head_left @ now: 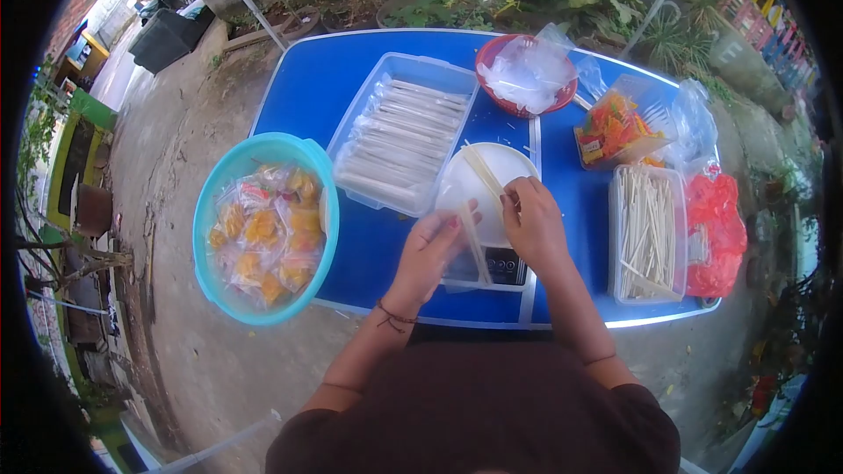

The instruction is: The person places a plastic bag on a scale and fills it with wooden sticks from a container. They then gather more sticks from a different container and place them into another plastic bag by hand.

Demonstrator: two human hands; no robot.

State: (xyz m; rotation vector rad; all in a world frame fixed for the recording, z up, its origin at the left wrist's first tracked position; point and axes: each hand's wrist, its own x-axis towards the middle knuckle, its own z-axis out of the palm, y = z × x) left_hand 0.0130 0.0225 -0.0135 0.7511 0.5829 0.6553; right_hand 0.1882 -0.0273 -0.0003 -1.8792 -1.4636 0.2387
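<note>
My left hand [435, 241] is closed on a narrow clear plastic sleeve [474, 246], which hangs tilted over the front of a kitchen scale [505, 268]. In my right hand [532, 219] is a small bundle of thin pale sticks [483, 168], pinched near its lower end and slanting up to the left. Both hands are above the scale's round white plate [518, 162], a little apart. Beyond my left hand, a clear plastic tray [351, 180] holds rows of filled, wrapped stick packs [408, 127]. Part of the scale's display is hidden by the sleeve and wrist.
On the blue table [351, 259] stand a red basket [486, 57] of clear bags, a clear tub [606, 154] of orange-red packets, a box of loose pale sticks [645, 237] and a red plastic bag [713, 228]. A turquoise basin [206, 276] of bagged orange food is at left.
</note>
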